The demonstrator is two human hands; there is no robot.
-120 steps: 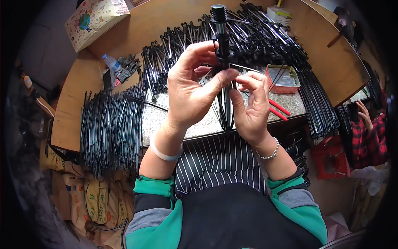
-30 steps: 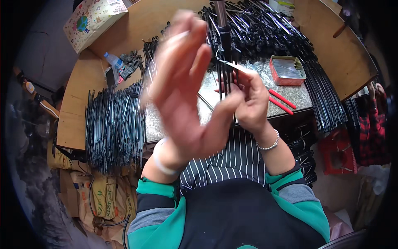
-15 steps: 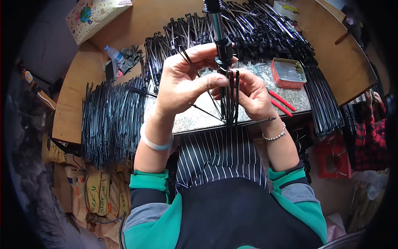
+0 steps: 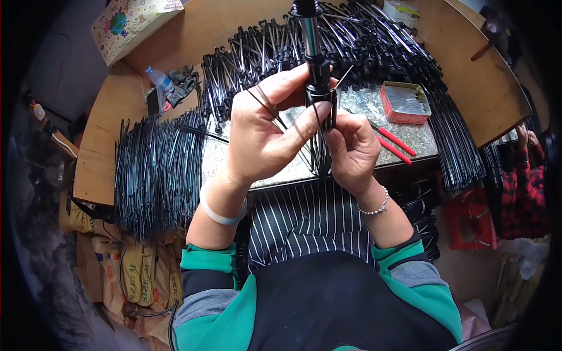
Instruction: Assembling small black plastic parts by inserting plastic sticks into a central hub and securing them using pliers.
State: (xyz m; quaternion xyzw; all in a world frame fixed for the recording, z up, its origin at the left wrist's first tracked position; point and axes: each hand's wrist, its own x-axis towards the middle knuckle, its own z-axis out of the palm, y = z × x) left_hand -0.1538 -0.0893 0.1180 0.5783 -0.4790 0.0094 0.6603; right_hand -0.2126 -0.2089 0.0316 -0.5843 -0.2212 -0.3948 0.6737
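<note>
Frame of umbrella kind [image 4: 318, 69] is upright before the person, over the near part of the speckled table [image 4: 225, 161]; its metal shaft [image 4: 311, 38] points to the top of the view, and its thin black ribs [image 4: 319, 155] hang in a narrow bunch below the collar [image 4: 318, 88]. The left hand [image 4: 257, 131] is closed on this frame; its fingers go behind the collar, and its thumb presses on the front just below; a few loose ribs [image 4: 270, 107] cross the left palm. The right hand [image 4: 357, 149] is at the upper part of the bunch, with thumb and forefinger bent toward each other; whether they pinch something, I cannot tell, because this place is small and partly covered. A thin strand [image 4: 345, 76], maybe wire, sticks out by the collar to the upper right; from this I judge that the step in hand is to set or fasten the ribs at the collar; the next move would call for a steady left grip and a fine, exact pinch by the right fingers. Pliers with red handles [image 4: 397, 141] lie just beside the right hand, and a red tin [image 4: 407, 119] stands beyond them.
</note>
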